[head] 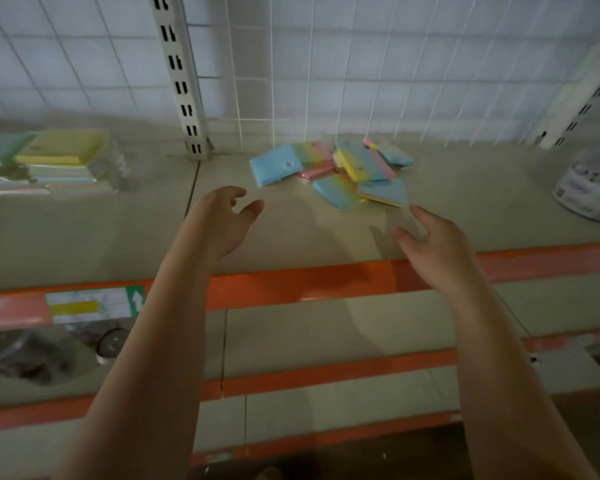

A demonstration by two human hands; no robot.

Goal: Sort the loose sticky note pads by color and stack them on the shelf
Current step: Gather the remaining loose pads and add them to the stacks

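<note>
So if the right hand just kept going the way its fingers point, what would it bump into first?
Probably the nearest pad of the loose pile, blue-topped with a yellow edge. The right hand is open, fingertips just short of its corner; depth is hard to judge.

Shop, stationery aisle. Tiered beige shelf (291, 237) under my fingers (253, 207), orange edge strip (291, 285) with price label (90, 304) below my left wrist. White wire-grid back panel (361, 64) and slotted upright (179, 74) beyond fingers. Wrapped sticky note pads (340, 171) just ahead, packaged stock (59, 164) far left.
</note>
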